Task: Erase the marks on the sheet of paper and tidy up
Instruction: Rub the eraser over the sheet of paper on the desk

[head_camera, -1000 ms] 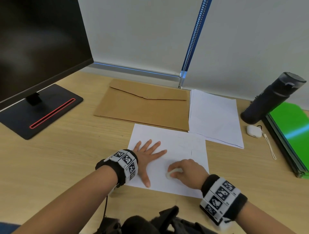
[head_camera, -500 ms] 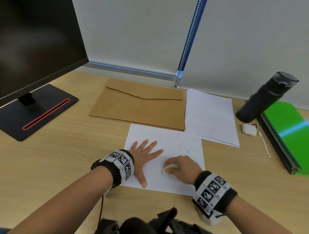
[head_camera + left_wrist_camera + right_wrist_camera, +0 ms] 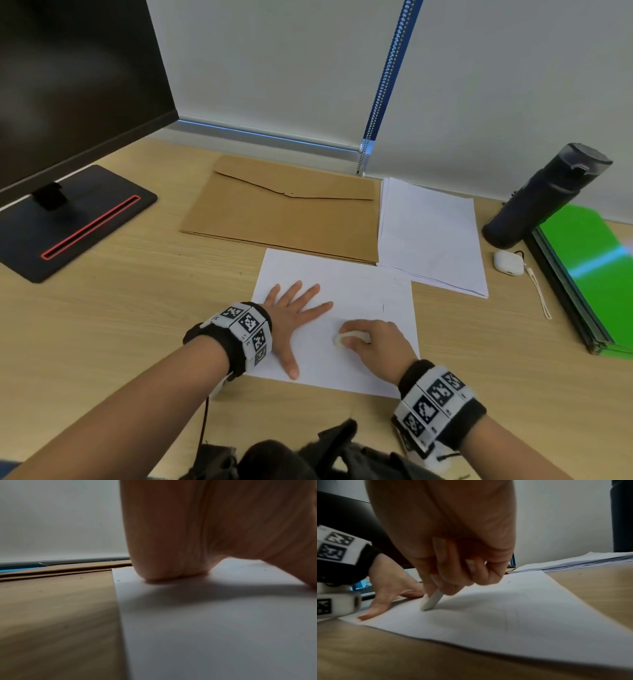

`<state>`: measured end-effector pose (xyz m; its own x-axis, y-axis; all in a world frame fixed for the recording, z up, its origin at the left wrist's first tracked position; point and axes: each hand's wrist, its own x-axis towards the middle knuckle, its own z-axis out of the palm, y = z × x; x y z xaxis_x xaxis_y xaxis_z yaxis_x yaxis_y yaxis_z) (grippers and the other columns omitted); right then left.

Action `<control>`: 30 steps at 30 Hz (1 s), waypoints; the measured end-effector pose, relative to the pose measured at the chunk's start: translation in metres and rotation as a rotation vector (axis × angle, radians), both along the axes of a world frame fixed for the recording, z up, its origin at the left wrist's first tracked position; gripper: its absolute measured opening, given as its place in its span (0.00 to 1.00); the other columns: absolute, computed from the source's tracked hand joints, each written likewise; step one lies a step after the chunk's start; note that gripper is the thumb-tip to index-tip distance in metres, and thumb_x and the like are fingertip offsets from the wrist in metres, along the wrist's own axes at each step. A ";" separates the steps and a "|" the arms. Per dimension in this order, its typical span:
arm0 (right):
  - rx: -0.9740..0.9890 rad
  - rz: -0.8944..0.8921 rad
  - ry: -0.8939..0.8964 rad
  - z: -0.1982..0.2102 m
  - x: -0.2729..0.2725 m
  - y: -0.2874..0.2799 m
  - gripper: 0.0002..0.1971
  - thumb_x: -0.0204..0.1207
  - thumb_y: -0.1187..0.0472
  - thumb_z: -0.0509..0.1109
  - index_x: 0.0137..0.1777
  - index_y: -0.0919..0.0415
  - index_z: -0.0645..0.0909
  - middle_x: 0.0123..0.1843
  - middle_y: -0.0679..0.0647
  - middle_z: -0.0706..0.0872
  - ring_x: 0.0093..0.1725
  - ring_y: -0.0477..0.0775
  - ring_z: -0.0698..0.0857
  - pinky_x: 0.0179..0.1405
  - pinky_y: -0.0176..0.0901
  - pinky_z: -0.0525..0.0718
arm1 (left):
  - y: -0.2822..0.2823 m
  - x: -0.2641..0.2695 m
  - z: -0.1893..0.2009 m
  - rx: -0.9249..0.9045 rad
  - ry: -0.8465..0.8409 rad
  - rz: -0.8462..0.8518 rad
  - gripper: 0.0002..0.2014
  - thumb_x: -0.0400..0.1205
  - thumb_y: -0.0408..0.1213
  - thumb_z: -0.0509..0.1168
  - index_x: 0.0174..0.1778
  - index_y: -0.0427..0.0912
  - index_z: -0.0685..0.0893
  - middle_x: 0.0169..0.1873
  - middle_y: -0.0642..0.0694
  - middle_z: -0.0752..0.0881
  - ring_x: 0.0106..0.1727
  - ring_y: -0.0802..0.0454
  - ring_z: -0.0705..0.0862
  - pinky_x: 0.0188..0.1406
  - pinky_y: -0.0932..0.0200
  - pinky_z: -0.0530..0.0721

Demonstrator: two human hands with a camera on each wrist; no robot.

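Observation:
A white sheet of paper (image 3: 359, 284) lies on the wooden desk in front of me, with faint pencil lines and a short dark mark (image 3: 383, 307) near its right edge. My left hand (image 3: 294, 308) lies flat on the sheet's left part, fingers spread and straight. My right hand (image 3: 370, 339) pinches a white eraser (image 3: 340, 340) and presses its tip onto the paper's lower middle. In the right wrist view the eraser (image 3: 431, 601) slants down from the curled fingers onto the sheet (image 3: 522, 608). The left wrist view shows my palm (image 3: 171, 568) resting on the sheet (image 3: 205, 628).
A brown envelope folder (image 3: 287, 212) lies beyond the sheet, with a stack of white paper (image 3: 431, 236) to its right. A dark bottle (image 3: 544, 195), a white earbud case (image 3: 508, 262) and green folders (image 3: 596, 270) sit at the right. A monitor base (image 3: 68, 219) stands at the left.
The right hand with the eraser has shifted slightly left and back across the lower part of the sheet. The left hand stays flat on the paper.

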<state>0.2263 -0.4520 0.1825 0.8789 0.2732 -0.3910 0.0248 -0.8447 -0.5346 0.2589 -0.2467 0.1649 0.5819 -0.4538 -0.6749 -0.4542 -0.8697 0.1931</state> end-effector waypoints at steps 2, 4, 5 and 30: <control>-0.040 0.080 0.061 0.001 -0.009 -0.007 0.10 0.78 0.52 0.65 0.57 0.45 0.84 0.58 0.47 0.86 0.58 0.50 0.82 0.60 0.42 0.78 | 0.000 0.000 0.000 0.004 0.000 -0.002 0.66 0.64 0.60 0.78 0.77 0.61 0.26 0.76 0.51 0.20 0.76 0.44 0.20 0.71 0.36 0.23; -0.081 0.144 0.107 0.003 -0.008 -0.009 0.11 0.77 0.51 0.66 0.57 0.46 0.84 0.61 0.46 0.85 0.60 0.50 0.81 0.61 0.41 0.77 | -0.001 0.000 0.000 0.010 -0.002 -0.006 0.66 0.64 0.60 0.78 0.78 0.61 0.26 0.76 0.50 0.20 0.76 0.44 0.20 0.72 0.36 0.24; -0.080 0.143 0.103 0.004 -0.004 -0.007 0.11 0.77 0.52 0.66 0.57 0.47 0.84 0.61 0.47 0.85 0.60 0.50 0.81 0.61 0.41 0.77 | -0.001 0.000 0.000 0.011 -0.001 -0.008 0.66 0.64 0.60 0.78 0.77 0.61 0.26 0.76 0.50 0.20 0.76 0.44 0.20 0.72 0.36 0.24; -0.089 0.224 0.076 0.007 0.015 0.018 0.12 0.78 0.52 0.66 0.59 0.48 0.84 0.61 0.51 0.85 0.62 0.53 0.80 0.62 0.43 0.76 | 0.000 -0.001 -0.003 -0.014 -0.013 -0.001 0.66 0.64 0.60 0.77 0.78 0.61 0.27 0.76 0.51 0.20 0.76 0.44 0.20 0.71 0.37 0.23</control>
<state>0.2417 -0.4341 0.1897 0.7674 0.4195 -0.4849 0.1794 -0.8665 -0.4658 0.2581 -0.2464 0.1620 0.5901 -0.4640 -0.6607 -0.4578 -0.8664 0.1996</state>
